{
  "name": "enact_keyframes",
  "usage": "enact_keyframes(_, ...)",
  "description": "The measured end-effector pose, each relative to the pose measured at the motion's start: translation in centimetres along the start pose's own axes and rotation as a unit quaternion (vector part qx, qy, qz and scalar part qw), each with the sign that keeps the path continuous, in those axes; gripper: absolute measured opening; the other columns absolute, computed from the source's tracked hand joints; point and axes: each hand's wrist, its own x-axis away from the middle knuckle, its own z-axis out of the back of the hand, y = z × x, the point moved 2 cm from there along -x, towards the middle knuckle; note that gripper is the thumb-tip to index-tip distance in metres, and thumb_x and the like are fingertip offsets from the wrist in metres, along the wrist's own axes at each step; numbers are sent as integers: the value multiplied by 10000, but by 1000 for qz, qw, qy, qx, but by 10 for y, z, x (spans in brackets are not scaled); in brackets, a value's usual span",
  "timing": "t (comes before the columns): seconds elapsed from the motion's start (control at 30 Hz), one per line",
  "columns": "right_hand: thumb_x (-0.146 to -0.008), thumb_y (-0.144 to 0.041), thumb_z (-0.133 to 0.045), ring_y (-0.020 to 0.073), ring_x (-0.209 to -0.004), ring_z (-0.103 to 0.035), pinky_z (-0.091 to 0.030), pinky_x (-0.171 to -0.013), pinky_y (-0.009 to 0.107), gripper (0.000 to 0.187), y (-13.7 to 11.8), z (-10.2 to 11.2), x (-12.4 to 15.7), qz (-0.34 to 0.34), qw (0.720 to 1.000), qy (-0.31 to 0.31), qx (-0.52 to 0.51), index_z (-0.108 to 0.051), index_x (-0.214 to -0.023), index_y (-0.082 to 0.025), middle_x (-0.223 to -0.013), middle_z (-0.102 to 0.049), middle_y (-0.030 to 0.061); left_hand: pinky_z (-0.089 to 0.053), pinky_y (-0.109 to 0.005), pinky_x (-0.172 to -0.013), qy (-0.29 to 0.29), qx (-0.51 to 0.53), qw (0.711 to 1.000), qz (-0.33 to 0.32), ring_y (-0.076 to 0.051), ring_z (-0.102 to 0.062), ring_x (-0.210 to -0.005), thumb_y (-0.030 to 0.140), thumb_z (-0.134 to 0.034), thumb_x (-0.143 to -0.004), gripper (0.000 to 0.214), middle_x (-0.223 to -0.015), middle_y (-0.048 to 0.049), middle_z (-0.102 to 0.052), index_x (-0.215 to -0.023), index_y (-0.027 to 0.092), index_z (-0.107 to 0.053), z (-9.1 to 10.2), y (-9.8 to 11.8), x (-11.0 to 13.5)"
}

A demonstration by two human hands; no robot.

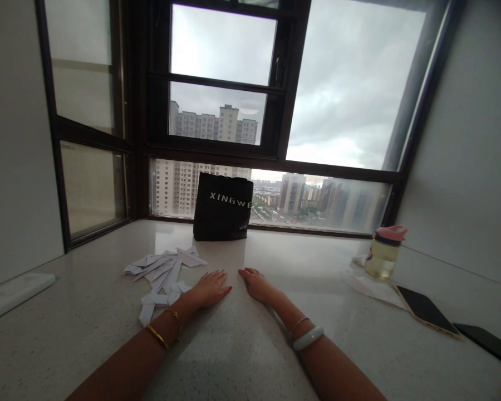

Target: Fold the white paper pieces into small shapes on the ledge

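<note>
My left hand (209, 288) lies flat on the speckled white counter (217, 356), fingers stretched forward, holding nothing. Close by on its left is a loose pile of folded white paper pieces (167, 270), some of them partly behind my left wrist. My right hand (256, 283) also rests palm down on the counter, with nothing in it and its fingers reaching toward the left hand. A small gap separates the two hands. Beyond them a black bag (222, 214) with white lettering stands upright against the window.
At the right stands a clear bottle (383, 257) with a pink lid, beside crumpled white tissue (373, 288). A dark phone (428, 311) and another flat black object (488, 342) lie nearer. A white power strip (19, 292) sits at the left wall. Windows close off the back.
</note>
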Motion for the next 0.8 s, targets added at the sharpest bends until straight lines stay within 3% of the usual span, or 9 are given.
enact_keyframes(0.8, -786, -89, -343, 221, -1189, -372, -308, -935, 347, 487, 1, -1, 0, 0, 1000, 5, -11, -418, -1264, -145, -1256, -469, 129, -196, -409, -1027, 20, 6, 1000, -8, -257, -275, -1270, 453, -277, -868, 572, -1368, -160, -330, -1299, 86, -353, -1, -1, -1)
